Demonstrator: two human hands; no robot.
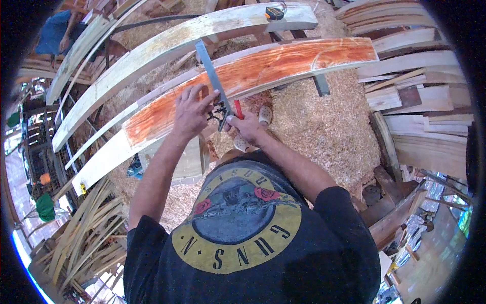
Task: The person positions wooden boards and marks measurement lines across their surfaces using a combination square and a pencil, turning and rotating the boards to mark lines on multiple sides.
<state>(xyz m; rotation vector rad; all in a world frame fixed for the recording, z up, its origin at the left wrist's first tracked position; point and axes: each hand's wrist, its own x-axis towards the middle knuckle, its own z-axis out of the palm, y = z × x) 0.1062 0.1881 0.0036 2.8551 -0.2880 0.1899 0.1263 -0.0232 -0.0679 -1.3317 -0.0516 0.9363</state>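
A combination square (211, 71) lies with its steel blade across a curved plank (283, 61) whose face is reddish-brown with pale edges. My left hand (191, 112) is at the plank's near edge, fingers bent, fingertips against the blade and near the dark head of the square. My right hand (246, 126) grips the head end with the thumb on it. A red pencil-like stick (238, 109) juts up from the same hand. Part of the square's head is hidden by my fingers.
Behind is another curved beam (152, 58) with a tape measure (274, 13) on it. Stacked boards (420, 96) line the right, thin offcuts (83, 238) the lower left. Wood shavings (324, 131) cover the floor. A person in blue (53, 33) is at upper left.
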